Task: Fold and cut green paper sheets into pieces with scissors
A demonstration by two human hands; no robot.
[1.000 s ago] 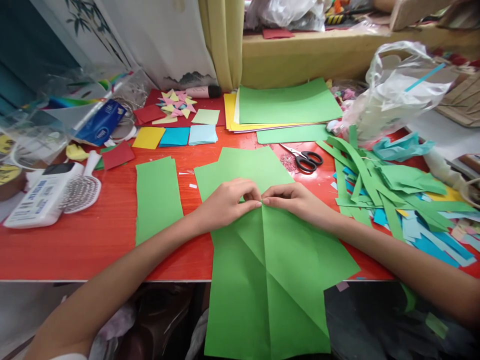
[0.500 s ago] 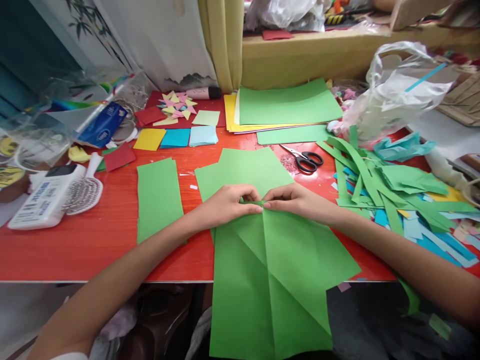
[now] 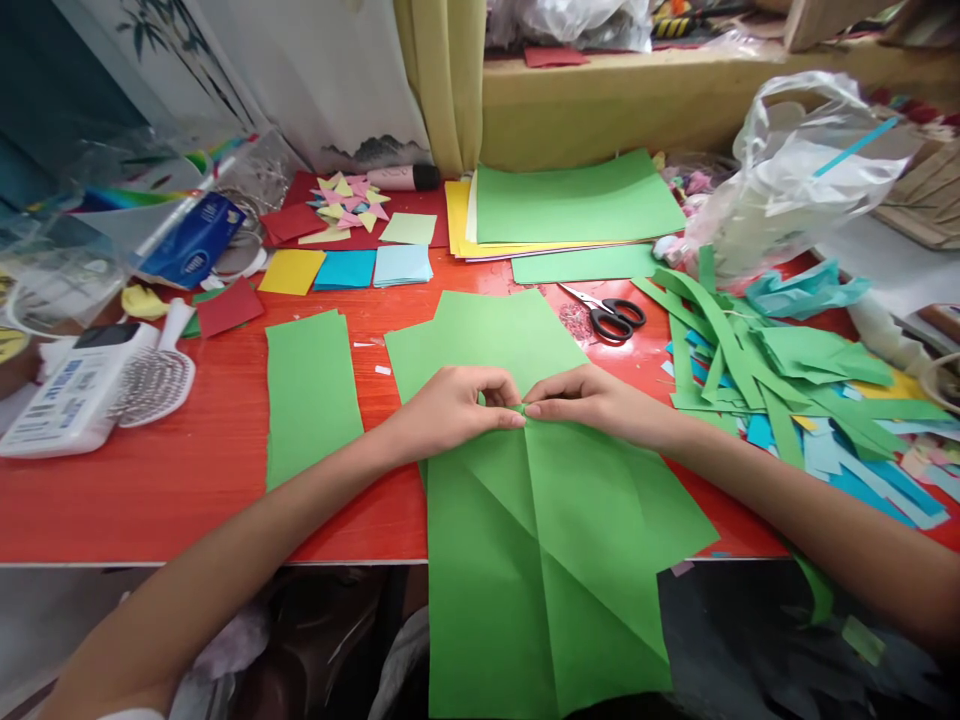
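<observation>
A creased sheet of green paper [image 3: 525,560] hangs over the table's front edge, with fold lines crossing it. My left hand [image 3: 469,405] pinches its far edge between thumb and fingers. Right beside it, my right hand [image 3: 581,400] pinches the same edge, the two sets of fingertips nearly touching at the centre crease. The bit of paper between the fingertips is mostly hidden. More green paper [image 3: 495,335] lies flat on the table just beyond both hands. Black-handled scissors [image 3: 611,315] lie partly open, past my right hand.
Green paper pieces [image 3: 311,400] lie left on the red table [image 3: 187,500]. Paper strips [image 3: 720,350] heap at right below a plastic bag [image 3: 810,180]. A sheet stack [image 3: 577,200], coloured squares [image 3: 345,270] and paper stars [image 3: 349,205] lie at the back; a hairbrush [image 3: 161,385] sits left.
Both hands keep their pinch at nearly the same spot. The near part of the green sheet has swung slightly to the right, and the view has shifted a little.
</observation>
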